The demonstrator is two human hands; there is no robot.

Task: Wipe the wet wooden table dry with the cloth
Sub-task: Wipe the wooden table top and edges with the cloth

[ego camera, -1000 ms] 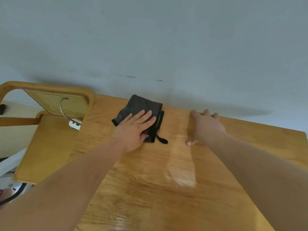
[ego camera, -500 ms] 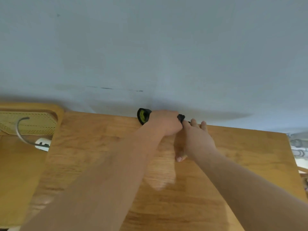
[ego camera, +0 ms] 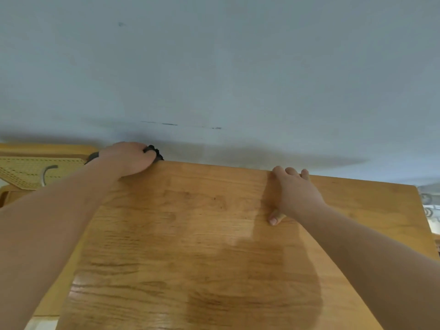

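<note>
The wooden table (ego camera: 202,234) fills the lower view, with a shiny wet sheen near its front. My left hand (ego camera: 128,159) is at the table's far left corner, against the wall, closed around the dark cloth (ego camera: 154,150). Only small bunches of the cloth show beside my fingers and wrist; the rest is hidden under the hand. My right hand (ego camera: 295,194) lies flat on the tabletop near the far edge, fingers spread, holding nothing.
A pale blue-grey wall (ego camera: 214,79) rises directly behind the table. To the left stands a wooden chair with a cane back (ego camera: 26,170) and a grey cable (ego camera: 46,173) over it. Patterned floor (ego camera: 429,206) shows past the table's right edge.
My left hand has carried the bunched cloth left along the table's far edge, from beside my right hand to the far left corner. My right hand stays flat on the table.
</note>
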